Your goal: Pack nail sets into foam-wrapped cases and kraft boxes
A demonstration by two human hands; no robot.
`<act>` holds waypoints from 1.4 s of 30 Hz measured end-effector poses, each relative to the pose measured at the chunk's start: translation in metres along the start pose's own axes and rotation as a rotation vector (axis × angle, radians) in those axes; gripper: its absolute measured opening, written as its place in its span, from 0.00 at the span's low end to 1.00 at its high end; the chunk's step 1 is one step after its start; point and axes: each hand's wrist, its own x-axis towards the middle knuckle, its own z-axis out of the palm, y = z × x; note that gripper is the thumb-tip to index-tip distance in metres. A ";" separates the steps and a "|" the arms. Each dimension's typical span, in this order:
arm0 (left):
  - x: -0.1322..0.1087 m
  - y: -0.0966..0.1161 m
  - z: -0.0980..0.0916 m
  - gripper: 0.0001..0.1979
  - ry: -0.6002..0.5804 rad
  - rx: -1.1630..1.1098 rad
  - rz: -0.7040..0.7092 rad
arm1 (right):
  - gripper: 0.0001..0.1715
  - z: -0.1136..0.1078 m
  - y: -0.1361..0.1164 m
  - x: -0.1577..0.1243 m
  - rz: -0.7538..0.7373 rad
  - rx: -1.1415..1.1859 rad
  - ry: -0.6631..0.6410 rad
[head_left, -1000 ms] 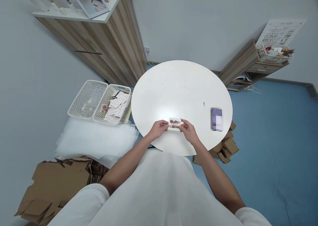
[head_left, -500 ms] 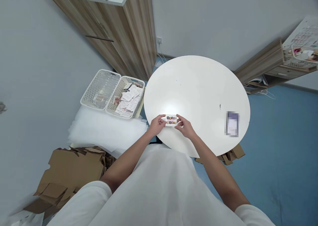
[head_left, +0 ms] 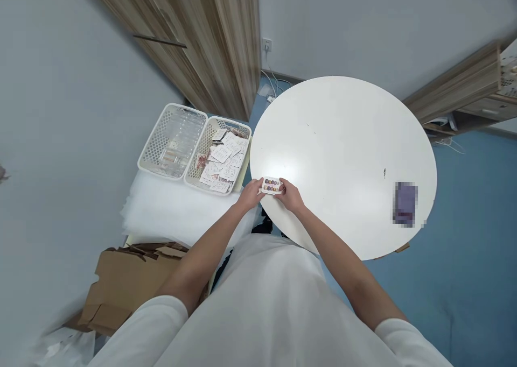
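A small white card (head_left: 271,185) with two rows of coloured dots is held between both hands over the left edge of the round white table (head_left: 343,141). My left hand (head_left: 251,193) pinches the card's left end. Fingers of my right hand (head_left: 290,196) grip its right end. Both arms reach forward from my white top.
Two white mesh baskets stand to the left: one (head_left: 173,141) nearly bare, the other (head_left: 220,154) full of several small packets. Under them lies a stack of white foam sheets (head_left: 173,208). Flat cardboard boxes (head_left: 129,281) lie lower left. A purple blurred item (head_left: 405,203) rests on the table's right.
Both hands with the card have moved left toward the table's left edge. The view has swung left and down, so the baskets appear closer to the hands.
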 end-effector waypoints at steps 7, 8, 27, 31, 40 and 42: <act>0.005 -0.007 0.006 0.24 0.020 0.052 -0.016 | 0.31 0.011 -0.001 0.009 0.037 -0.203 0.020; 0.005 -0.008 0.007 0.24 0.019 0.056 -0.019 | 0.31 0.012 -0.002 0.009 0.039 -0.228 0.021; -0.013 -0.010 0.004 0.26 0.023 0.216 0.166 | 0.33 0.017 0.000 -0.021 -0.095 -0.462 0.145; -0.027 -0.015 -0.002 0.23 -0.022 0.248 0.318 | 0.30 0.014 0.005 -0.036 -0.261 -0.565 0.026; -0.024 -0.017 -0.004 0.22 -0.050 0.325 0.299 | 0.29 0.015 0.001 -0.030 -0.272 -0.606 -0.011; -0.020 -0.017 -0.005 0.23 -0.033 0.326 0.275 | 0.30 0.015 -0.002 -0.024 -0.263 -0.610 -0.007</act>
